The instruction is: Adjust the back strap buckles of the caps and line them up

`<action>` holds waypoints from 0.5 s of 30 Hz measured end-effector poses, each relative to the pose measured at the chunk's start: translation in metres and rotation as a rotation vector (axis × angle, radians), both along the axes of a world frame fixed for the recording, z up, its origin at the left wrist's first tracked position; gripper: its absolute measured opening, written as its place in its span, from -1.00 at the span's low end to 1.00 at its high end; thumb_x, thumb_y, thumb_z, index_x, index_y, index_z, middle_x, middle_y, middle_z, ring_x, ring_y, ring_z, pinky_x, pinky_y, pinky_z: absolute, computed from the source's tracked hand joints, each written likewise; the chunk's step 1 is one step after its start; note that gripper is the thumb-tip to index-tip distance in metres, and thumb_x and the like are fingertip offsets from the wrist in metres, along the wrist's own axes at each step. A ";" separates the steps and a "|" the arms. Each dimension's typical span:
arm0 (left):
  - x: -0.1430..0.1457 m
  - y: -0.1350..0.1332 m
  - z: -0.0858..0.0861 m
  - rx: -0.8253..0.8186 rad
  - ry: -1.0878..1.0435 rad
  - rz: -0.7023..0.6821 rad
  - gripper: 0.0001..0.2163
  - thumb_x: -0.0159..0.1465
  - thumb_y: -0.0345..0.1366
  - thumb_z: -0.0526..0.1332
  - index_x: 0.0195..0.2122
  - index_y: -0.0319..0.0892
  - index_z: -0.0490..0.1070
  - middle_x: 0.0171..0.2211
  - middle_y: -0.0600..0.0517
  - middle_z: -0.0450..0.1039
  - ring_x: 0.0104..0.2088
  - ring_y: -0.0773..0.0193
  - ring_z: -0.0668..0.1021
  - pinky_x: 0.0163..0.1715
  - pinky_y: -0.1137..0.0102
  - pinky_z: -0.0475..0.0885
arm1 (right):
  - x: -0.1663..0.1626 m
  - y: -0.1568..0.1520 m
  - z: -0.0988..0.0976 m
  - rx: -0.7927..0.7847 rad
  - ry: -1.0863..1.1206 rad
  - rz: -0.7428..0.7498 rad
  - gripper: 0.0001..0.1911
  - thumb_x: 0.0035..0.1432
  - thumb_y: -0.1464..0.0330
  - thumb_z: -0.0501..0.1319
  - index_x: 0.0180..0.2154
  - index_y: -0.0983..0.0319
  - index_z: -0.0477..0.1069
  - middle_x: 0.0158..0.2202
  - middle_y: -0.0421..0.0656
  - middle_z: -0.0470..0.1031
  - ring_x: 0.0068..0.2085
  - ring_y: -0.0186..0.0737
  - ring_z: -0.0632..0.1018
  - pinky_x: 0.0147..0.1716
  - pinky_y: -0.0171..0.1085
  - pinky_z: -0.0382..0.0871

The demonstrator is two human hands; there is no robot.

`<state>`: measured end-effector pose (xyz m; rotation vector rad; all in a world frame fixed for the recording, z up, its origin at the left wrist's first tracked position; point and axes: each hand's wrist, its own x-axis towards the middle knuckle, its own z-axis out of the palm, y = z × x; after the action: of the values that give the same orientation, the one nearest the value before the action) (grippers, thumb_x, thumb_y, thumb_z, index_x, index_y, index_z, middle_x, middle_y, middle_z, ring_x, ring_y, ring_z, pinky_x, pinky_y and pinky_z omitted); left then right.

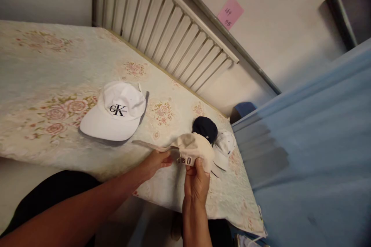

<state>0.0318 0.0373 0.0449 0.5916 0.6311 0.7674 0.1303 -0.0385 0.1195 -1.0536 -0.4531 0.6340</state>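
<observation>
A beige baseball cap (pixel 189 144) is raised above the bed, its back strap and metal buckle facing me. My right hand (pixel 197 181) pinches the cap's lower rim beside the buckle, thumb on the outside. At the cap's left side, my left hand (pixel 159 162) has its fingers closed at the base of a long thin part that points left; that part looks like the brim seen edge-on. A white cap (pixel 118 108) with dark "CK" lettering lies to the left, brim towards me. Beyond the held cap lie a black cap (pixel 205 128) and another whitish cap (pixel 225 142), both partly covered.
The caps lie on a floral bed cover (pixel 58 73). A slatted metal rail (pixel 174 34) runs along the wall side. A blue curtain (pixel 304 150) hangs at the right. A pink note (pixel 230 12) is on the wall, and a dark blue item (pixel 244 109) sits by the far corner.
</observation>
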 end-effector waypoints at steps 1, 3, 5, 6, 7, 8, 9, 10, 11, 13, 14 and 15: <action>0.001 0.001 0.000 -0.001 0.016 0.061 -0.74 0.13 -0.32 0.30 -0.14 -0.20 0.41 -0.33 -0.04 0.55 -0.36 0.20 0.56 -0.26 0.30 0.45 | 0.001 -0.001 0.002 -0.004 0.003 -0.008 -0.44 0.01 0.34 0.32 0.08 0.23 0.32 -0.01 -0.04 0.52 -0.11 -0.18 0.58 -0.11 -0.14 0.50; 0.002 0.004 0.000 0.024 0.063 0.151 -0.62 0.12 -0.34 0.31 -0.03 -0.18 0.34 -0.39 0.03 0.53 -0.42 0.23 0.54 -0.30 0.32 0.44 | 0.001 -0.002 0.006 -0.008 0.010 -0.024 -0.44 0.00 0.34 0.33 0.07 0.22 0.32 -0.02 -0.05 0.52 -0.11 -0.18 0.58 -0.13 -0.14 0.51; 0.002 0.007 0.001 0.121 0.122 0.202 -0.58 0.11 -0.33 0.32 0.01 -0.18 0.32 -0.49 0.09 0.48 -0.47 0.25 0.51 -0.36 0.35 0.41 | 0.001 -0.002 0.011 0.006 0.020 -0.029 -0.43 0.00 0.35 0.33 0.08 0.21 0.32 -0.01 -0.05 0.52 -0.10 -0.17 0.58 -0.13 -0.14 0.51; 0.001 0.010 0.002 0.197 0.149 0.219 -0.62 0.11 -0.32 0.32 -0.03 -0.19 0.36 -0.51 0.09 0.46 -0.49 0.26 0.49 -0.39 0.36 0.39 | 0.001 -0.003 0.013 0.016 0.029 -0.027 -0.43 -0.01 0.36 0.33 0.08 0.21 0.33 -0.01 -0.04 0.52 -0.10 -0.17 0.58 -0.13 -0.13 0.51; 0.000 0.012 0.003 0.285 0.170 0.238 -0.69 0.11 -0.32 0.32 -0.11 -0.20 0.41 -0.52 0.09 0.45 -0.51 0.28 0.47 -0.41 0.38 0.36 | 0.001 -0.003 0.015 0.024 0.039 -0.024 -0.43 -0.02 0.37 0.33 0.07 0.22 0.33 -0.01 -0.04 0.52 -0.10 -0.16 0.58 -0.13 -0.13 0.51; -0.001 0.014 0.005 0.374 0.183 0.259 -0.78 0.11 -0.33 0.31 -0.20 -0.19 0.46 -0.51 0.08 0.44 -0.51 0.30 0.45 -0.42 0.40 0.33 | 0.001 -0.003 0.016 0.030 0.047 -0.021 -0.44 -0.02 0.37 0.33 0.07 0.23 0.34 -0.01 -0.03 0.52 -0.10 -0.15 0.58 -0.13 -0.13 0.51; -0.003 0.016 0.008 0.447 0.187 0.283 -0.87 0.10 -0.34 0.31 -0.30 -0.18 0.48 -0.51 0.08 0.43 -0.52 0.32 0.43 -0.42 0.42 0.31 | 0.001 -0.003 0.018 0.035 0.052 -0.016 -0.44 -0.02 0.37 0.33 0.06 0.24 0.34 -0.01 -0.03 0.52 -0.09 -0.15 0.58 -0.13 -0.12 0.51; -0.005 0.017 0.010 0.505 0.191 0.305 -0.94 0.10 -0.35 0.30 -0.38 -0.16 0.49 -0.51 0.09 0.42 -0.52 0.33 0.41 -0.42 0.43 0.29 | 0.002 -0.004 0.019 0.036 0.052 -0.012 -0.45 -0.02 0.37 0.33 0.06 0.25 0.35 -0.01 -0.02 0.52 -0.09 -0.14 0.57 -0.12 -0.11 0.50; -0.007 0.018 0.013 0.539 0.199 0.323 -0.99 0.10 -0.36 0.30 -0.43 -0.14 0.49 -0.53 0.10 0.40 -0.52 0.33 0.40 -0.41 0.44 0.28 | 0.002 -0.004 0.020 0.034 0.047 -0.009 -0.45 -0.02 0.37 0.33 0.06 0.26 0.35 -0.01 -0.01 0.52 -0.09 -0.13 0.57 -0.11 -0.09 0.50; -0.010 0.020 0.018 0.545 0.222 0.348 -0.98 0.11 -0.36 0.28 -0.44 -0.11 0.47 -0.60 0.13 0.36 -0.54 0.32 0.40 -0.42 0.44 0.27 | 0.004 -0.005 0.021 0.020 0.024 -0.005 -0.44 0.00 0.35 0.32 0.07 0.27 0.33 -0.02 0.01 0.52 -0.08 -0.11 0.57 -0.07 -0.05 0.47; -0.011 0.021 0.020 0.534 0.238 0.351 -0.98 0.12 -0.36 0.26 -0.42 -0.10 0.47 -0.64 0.15 0.33 -0.56 0.31 0.40 -0.44 0.43 0.27 | 0.005 -0.006 0.021 0.014 0.008 -0.001 -0.43 0.00 0.35 0.32 0.08 0.27 0.33 -0.02 0.01 0.52 -0.07 -0.11 0.57 -0.05 -0.03 0.46; -0.012 0.021 0.021 0.527 0.251 0.349 -0.96 0.12 -0.36 0.25 -0.39 -0.10 0.47 -0.67 0.16 0.32 -0.58 0.31 0.39 -0.46 0.43 0.27 | 0.006 -0.007 0.021 0.013 -0.006 0.005 -0.42 0.01 0.35 0.31 0.09 0.27 0.32 -0.02 0.01 0.52 -0.07 -0.11 0.57 -0.03 -0.02 0.45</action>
<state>0.0197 0.0588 0.0661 1.0897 0.7786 1.2143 0.1365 -0.0452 0.1404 -1.0426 -0.4645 0.6315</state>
